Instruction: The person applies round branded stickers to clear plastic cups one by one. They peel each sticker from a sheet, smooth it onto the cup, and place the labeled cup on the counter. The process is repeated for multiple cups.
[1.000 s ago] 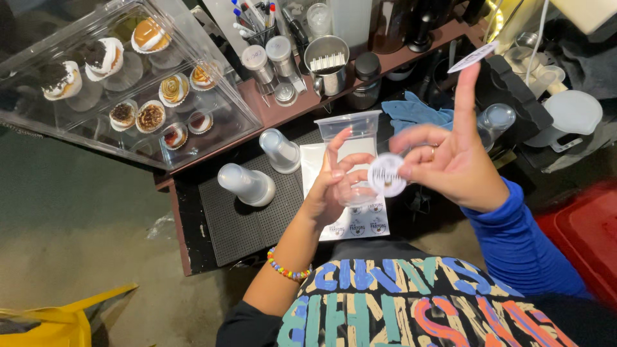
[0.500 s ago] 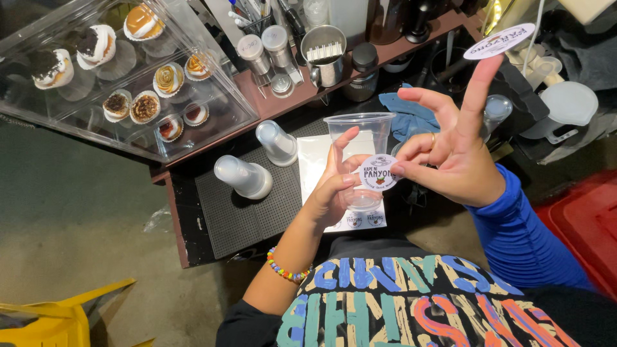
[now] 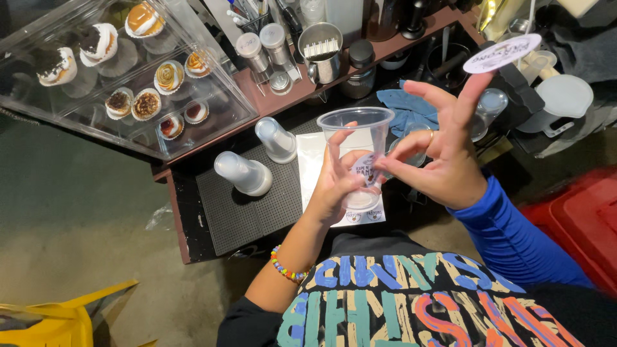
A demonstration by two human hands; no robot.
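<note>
Round white sticker (image 3: 366, 168) on cup; another (image 3: 502, 53) on raised fingertip.

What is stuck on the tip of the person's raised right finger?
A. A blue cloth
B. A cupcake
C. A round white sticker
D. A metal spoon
C: a round white sticker sits on the raised fingertip of the right hand, while the left hand holds a clear plastic cup.

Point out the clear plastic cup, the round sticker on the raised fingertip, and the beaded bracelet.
clear plastic cup (image 3: 357, 128): head view, upper wall below the rim.
round sticker (image 3: 502, 53): head view, centre of its face.
beaded bracelet (image 3: 285, 268): head view, beads across the left wrist.
</note>
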